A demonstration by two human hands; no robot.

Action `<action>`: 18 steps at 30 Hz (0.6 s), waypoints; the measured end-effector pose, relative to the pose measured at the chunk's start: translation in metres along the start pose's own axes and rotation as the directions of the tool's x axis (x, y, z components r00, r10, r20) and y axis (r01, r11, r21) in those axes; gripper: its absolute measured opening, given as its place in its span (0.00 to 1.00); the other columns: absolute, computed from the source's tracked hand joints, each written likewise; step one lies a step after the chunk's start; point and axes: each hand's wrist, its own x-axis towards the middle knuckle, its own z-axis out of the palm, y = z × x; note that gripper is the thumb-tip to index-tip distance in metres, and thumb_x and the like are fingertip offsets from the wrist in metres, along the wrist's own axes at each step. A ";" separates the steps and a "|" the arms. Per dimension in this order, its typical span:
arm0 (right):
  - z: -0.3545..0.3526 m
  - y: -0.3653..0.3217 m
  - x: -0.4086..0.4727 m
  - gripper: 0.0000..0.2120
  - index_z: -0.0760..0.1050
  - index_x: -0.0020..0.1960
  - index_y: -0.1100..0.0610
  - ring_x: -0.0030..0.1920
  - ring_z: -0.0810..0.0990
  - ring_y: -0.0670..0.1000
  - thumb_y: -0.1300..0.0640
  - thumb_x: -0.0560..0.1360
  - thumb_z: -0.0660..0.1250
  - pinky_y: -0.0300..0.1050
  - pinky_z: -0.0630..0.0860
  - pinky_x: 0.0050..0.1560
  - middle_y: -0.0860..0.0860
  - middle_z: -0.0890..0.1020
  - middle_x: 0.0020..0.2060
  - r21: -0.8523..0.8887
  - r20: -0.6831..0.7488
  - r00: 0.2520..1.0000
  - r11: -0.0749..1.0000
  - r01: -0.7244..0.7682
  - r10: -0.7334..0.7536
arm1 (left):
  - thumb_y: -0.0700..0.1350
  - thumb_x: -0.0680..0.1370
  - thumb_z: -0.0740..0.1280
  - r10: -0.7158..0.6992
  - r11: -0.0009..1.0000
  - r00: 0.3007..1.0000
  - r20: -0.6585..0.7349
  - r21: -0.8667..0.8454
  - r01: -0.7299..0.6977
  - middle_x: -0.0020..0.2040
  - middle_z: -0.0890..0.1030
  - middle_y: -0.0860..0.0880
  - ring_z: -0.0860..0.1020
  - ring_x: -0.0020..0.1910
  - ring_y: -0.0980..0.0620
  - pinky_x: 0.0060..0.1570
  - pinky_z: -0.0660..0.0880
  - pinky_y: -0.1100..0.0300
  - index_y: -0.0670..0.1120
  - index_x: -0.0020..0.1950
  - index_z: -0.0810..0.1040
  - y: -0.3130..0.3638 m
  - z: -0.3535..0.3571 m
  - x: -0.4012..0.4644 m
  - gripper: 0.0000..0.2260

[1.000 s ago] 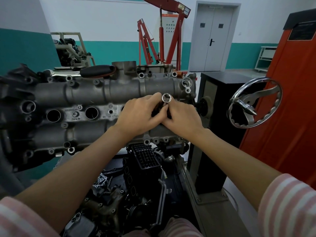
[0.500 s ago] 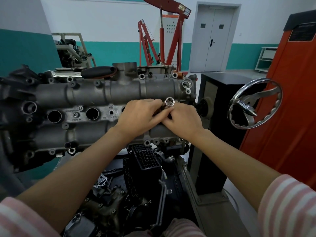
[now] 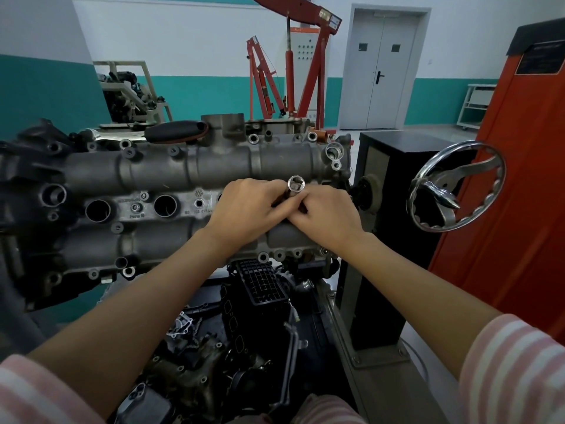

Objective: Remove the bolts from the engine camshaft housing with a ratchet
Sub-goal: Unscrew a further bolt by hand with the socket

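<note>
The grey camshaft housing (image 3: pixel 189 169) lies across the view on the engine. A silver socket (image 3: pixel 296 184) sticks up between my hands over the housing's right part, its open end facing me. My left hand (image 3: pixel 250 209) and my right hand (image 3: pixel 324 215) meet around the socket's lower part, fingers curled on it. What the socket sits on is hidden by my fingers. A black ratchet handle (image 3: pixel 175 131) lies on the far edge of the housing. One bolt (image 3: pixel 136 207) sits between two round holes.
A chrome handwheel (image 3: pixel 455 186) juts out on the right, beside a black stand (image 3: pixel 394 240) and an orange cabinet (image 3: pixel 519 179). Black engine parts (image 3: pixel 256 289) hang below the housing. A red engine hoist (image 3: pixel 293 71) and a grey door (image 3: pixel 382 68) stand behind.
The socket and both hands shifted slightly right and a little down on the housing. Both hands kept their hold on it.
</note>
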 end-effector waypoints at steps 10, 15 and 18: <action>0.002 0.002 0.002 0.12 0.70 0.45 0.58 0.35 0.76 0.51 0.48 0.75 0.60 0.44 0.69 0.32 0.47 0.73 0.35 -0.074 0.092 0.995 0.997 -0.026 0.033 | 0.60 0.74 0.49 0.004 1.000 1.000 0.012 0.031 -0.004 0.29 0.72 0.52 0.72 0.27 0.48 0.27 0.65 0.58 0.42 0.39 0.73 0.003 -0.001 0.000 0.24; 0.003 0.003 0.003 0.13 0.70 0.47 0.57 0.35 0.77 0.50 0.46 0.75 0.59 0.43 0.66 0.30 0.48 0.76 0.35 -0.100 0.083 0.996 0.995 -0.022 0.030 | 0.57 0.74 0.51 0.006 1.000 1.000 0.005 0.010 -0.006 0.29 0.68 0.55 0.71 0.26 0.47 0.26 0.64 0.58 0.45 0.37 0.67 0.005 -0.002 0.000 0.16; 0.003 0.002 0.003 0.15 0.76 0.46 0.56 0.39 0.78 0.51 0.45 0.74 0.60 0.45 0.72 0.35 0.49 0.80 0.37 -0.090 0.076 0.997 0.996 -0.023 0.030 | 0.56 0.75 0.54 0.038 0.999 0.999 -0.015 -0.008 -0.038 0.24 0.70 0.50 0.71 0.23 0.46 0.25 0.61 0.60 0.46 0.32 0.64 0.002 0.000 0.000 0.17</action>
